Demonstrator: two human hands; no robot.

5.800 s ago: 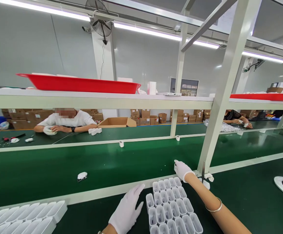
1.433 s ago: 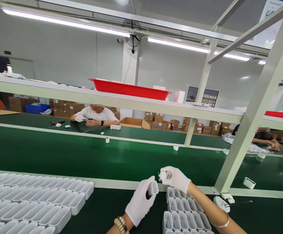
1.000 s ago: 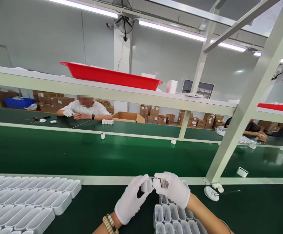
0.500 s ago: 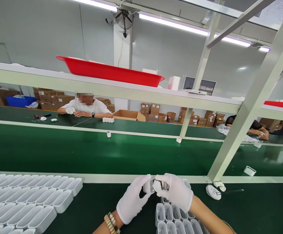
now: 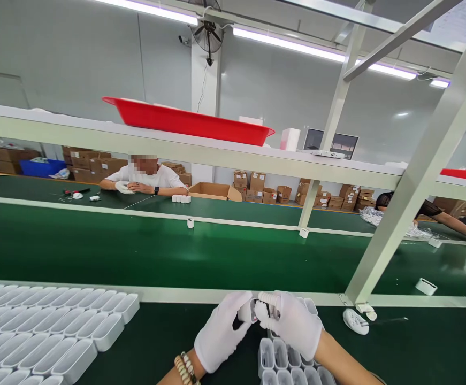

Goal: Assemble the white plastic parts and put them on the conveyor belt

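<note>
My left hand [image 5: 223, 330], in a white glove, grips a small white housing [image 5: 247, 312] between thumb and fingers, its open end turned to the right. Close against that end, my right hand [image 5: 291, 322], also gloved, has its fingers closed round a small part whose shape is mostly hidden. Rows of upright white housings [image 5: 280, 354] stand below my right hand, partly covered by it. Over on the left lie several rows of long, hollow white housings [image 5: 108, 331].
A metal post [image 5: 397, 214] rises right of my hands, with a white oval piece [image 5: 355, 321] by its foot. Beyond the rail, small white pieces rest on the green belt [image 5: 136, 251]. A red tray [image 5: 188, 122] sits on the overhead shelf. Across the belt, a person [image 5: 146, 176] sits.
The view has shifted slightly. Both hands remain together at the housing, with small finger movements. White pieces on the belt have moved right. At far right, another person's arm now stretches out.
</note>
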